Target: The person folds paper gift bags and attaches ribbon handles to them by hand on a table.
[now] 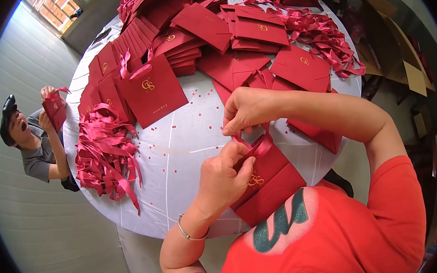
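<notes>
A red paper gift bag (279, 185) with a gold logo lies at the table's near edge, in front of my red shirt. A loop of pink-red ribbon (264, 145) stands at its top edge. My left hand (224, 174), a bracelet on its wrist, pinches the ribbon between thumb and fingers right at the bag's top. Just beyond it my right hand (247, 108) is closed in a pinch on the ribbon's end, its fingertips close to the left hand. The exact spot where the ribbon meets the bag is partly covered by my fingers.
Stacks of red bags (202, 27) fill the far side of the white-covered round table (183, 206). Ribbon heaps lie at the left (107, 153) and right (318, 36). Small red dots are scattered mid-table. At left another person (37, 143) holds a small red bag (55, 111).
</notes>
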Available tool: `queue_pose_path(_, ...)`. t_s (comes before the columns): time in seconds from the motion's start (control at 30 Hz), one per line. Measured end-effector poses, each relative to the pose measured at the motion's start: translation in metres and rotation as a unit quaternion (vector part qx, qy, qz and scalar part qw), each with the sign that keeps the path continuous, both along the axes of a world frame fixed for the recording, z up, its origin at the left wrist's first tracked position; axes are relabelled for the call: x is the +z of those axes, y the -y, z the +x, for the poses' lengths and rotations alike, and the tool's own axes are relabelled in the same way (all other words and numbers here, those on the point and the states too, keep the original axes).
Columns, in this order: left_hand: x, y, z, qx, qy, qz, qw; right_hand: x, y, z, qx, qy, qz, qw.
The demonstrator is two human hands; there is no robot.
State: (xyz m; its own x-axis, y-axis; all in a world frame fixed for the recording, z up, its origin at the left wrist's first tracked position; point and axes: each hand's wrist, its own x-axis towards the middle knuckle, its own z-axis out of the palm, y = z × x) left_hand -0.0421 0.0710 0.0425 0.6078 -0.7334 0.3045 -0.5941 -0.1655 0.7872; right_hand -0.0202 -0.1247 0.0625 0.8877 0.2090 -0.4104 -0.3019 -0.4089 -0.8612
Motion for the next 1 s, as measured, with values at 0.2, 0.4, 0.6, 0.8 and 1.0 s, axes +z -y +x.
queue_pose_path(0.2, -0.003, 0.0, 0.004, 0.006, -0.02, -0.009, 1.0, -0.024, -0.003, 0.008, -0.076, 0.01, 0.106, 0.991)
queue_pose_path(0.4, 0.001, 0.0, 0.004, 0.013, -0.028, -0.001, 1.0, -0.024, -0.002, 0.005, -0.138, 0.053, 0.131, 0.98)
queue_pose_path(0.6, 0.003, 0.0, 0.005, 0.014, -0.037, 0.028, 0.999, -0.025, 0.009, 0.0, -0.096, 0.109, 0.103, 0.984)
queue_pose_path(0.8, 0.005, -0.001, 0.007, 0.022, -0.054, 0.056, 0.997, -0.002, 0.037, -0.025, 0.138, 0.215, -0.07, 0.964)
queue_pose_path(1.0, -0.002, 0.0, 0.011, 0.041, -0.108, 0.083, 0.99, 0.005, 0.051, -0.051, 0.224, 0.388, -0.178, 0.876)
